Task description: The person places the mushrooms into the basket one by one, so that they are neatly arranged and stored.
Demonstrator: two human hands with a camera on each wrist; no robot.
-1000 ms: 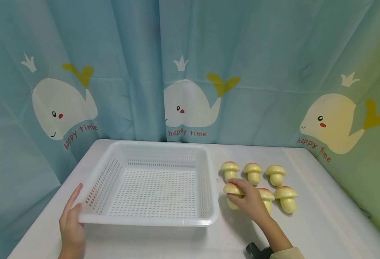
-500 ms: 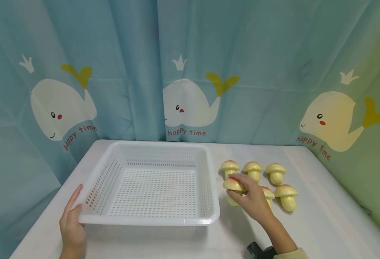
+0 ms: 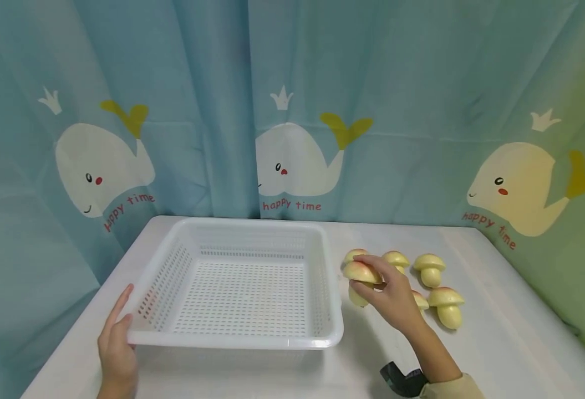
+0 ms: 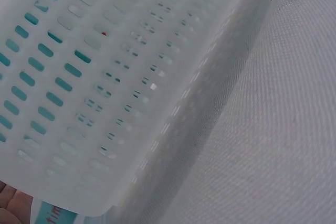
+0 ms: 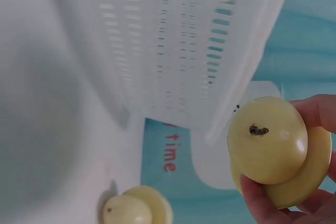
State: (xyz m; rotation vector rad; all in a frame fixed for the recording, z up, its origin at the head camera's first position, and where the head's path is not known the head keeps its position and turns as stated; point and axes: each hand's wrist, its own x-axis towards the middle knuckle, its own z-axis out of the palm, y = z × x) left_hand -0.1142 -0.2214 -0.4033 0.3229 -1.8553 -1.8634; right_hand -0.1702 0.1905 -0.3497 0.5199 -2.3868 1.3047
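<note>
My right hand [image 3: 394, 296] pinches a pale yellow toy mushroom [image 3: 359, 271] by its cap, thumb on the near side and fingers on the far side. The mushroom is off the table, just right of the basket; in the right wrist view its rounded stem end [image 5: 268, 140] shows a dark mark. My left hand [image 3: 117, 349] rests at the near left corner of the white plastic basket [image 3: 232, 339], fingers extended along its outer side. Part of that hand [image 4: 13, 205] appears at the corner of the left wrist view. Inside, the basket holds nothing.
Several more toy mushrooms lie on the white table [image 3: 502, 321], right of the basket, among them one at the back [image 3: 429, 269] and one nearer [image 3: 447, 305]. A black device [image 3: 402, 381] sits at my right wrist. A blue whale-print curtain [image 3: 402, 66] hangs behind.
My right hand has lifted the toy mushroom from the front row, up and slightly toward the back. The left hand and the basket stay together; the view has shifted slightly.
</note>
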